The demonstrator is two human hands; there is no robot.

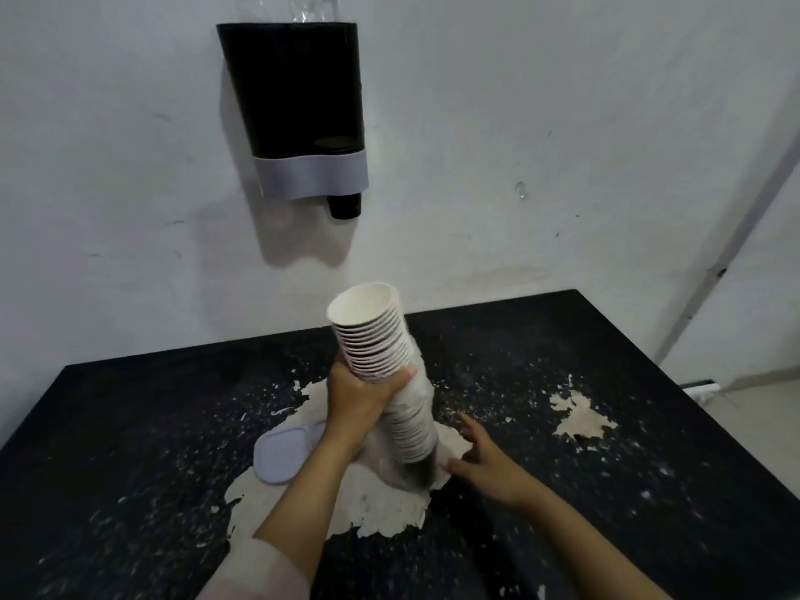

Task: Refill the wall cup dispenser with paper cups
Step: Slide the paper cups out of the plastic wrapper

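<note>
The left hand (359,396) grips the cup stack (385,365) mid-length, its long axis tilted toward eleven o'clock; the dispenser (298,110) hangs at twelve. The right hand (485,461) lies loosely spread.

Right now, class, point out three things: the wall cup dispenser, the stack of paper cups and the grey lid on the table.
wall cup dispenser (294,88): head view, on its black front.
stack of paper cups (381,339): head view, on the ribbed rims near the top.
grey lid (281,452): head view, on its flat middle.
</note>
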